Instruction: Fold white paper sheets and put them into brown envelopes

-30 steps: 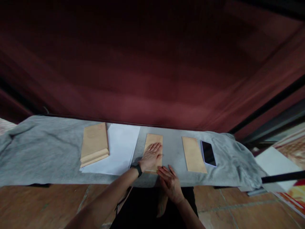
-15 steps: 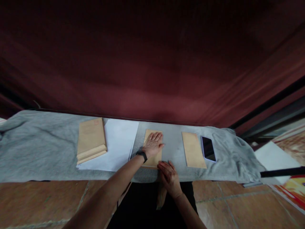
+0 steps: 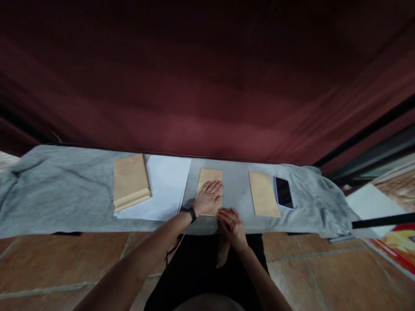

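A tan envelope lies in the middle of the grey cloth. My left hand, with a dark band on its wrist, rests flat on it, fingers stretched out. At the envelope's near right corner is my right hand, its fingers bent and close together; what they may hold is hidden. Another tan envelope lies to the right. On the left, a thick stack of tan envelopes sits partly on white paper sheets.
A phone lies right of the single envelope. The grey cloth covers a long narrow surface against a dark red wall. A black bar crosses a white panel at the right. Tiled floor shows below.
My left hand has slid slightly toward the near end of the envelope, showing more of its far end. The whole view has shifted a little. My right hand stays at the near corner.
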A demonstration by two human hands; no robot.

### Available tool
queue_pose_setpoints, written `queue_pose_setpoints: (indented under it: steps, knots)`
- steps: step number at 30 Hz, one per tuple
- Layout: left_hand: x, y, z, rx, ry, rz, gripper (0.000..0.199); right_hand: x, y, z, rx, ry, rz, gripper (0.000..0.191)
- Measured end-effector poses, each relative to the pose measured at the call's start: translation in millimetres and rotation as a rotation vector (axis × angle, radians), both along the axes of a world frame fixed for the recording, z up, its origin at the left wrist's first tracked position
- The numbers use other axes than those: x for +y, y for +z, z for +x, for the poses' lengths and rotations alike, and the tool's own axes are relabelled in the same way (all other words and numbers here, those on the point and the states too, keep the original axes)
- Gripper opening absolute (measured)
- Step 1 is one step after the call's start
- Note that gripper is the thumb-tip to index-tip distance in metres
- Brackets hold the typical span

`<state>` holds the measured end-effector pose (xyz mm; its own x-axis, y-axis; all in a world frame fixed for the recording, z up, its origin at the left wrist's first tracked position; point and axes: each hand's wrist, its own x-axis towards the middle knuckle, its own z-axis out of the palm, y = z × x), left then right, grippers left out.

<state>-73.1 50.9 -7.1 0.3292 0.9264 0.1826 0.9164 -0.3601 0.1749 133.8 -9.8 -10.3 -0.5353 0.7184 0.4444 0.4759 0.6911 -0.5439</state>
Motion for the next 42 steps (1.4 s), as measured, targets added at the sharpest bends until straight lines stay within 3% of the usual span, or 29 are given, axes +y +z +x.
queue_pose_setpoints:
  steps: [7, 13, 18, 24, 30, 42]
  knots:
    - [-28.1, 0.0, -6.2, -0.018, -0.038, -0.046, 0.053, 0.1, -4.4, -4.2, 0.043, -0.053, 0.016, 0.025]
    - [-55.1, 17.1, -16.1, -0.116, -0.118, -0.165, 0.046, -0.1, -4.1, -6.3, 0.037, -0.072, 0.03, 0.026]
    - [-82.0, 25.2, -24.3, -0.24, -0.178, -0.156, 0.038, -0.6, -4.9, -6.8, 0.034, -0.08, 0.002, 0.026]
    - [-106.3, 15.0, -18.4, -0.366, -0.046, -0.02, 0.031, -1.6, -5.3, -10.1, 0.045, -0.119, -0.01, 0.027]
    - [-109.2, 10.3, -9.0, -0.447, 0.088, 0.069, 0.025, -3.2, -5.1, -14.9, 0.07, -0.151, -0.003, 0.026]
    - [-108.0, 2.3, -8.4, -0.446, 0.141, 0.12, 0.026, -2.4, -5.6, -20.9, 0.063, -0.245, 0.001, 0.022]
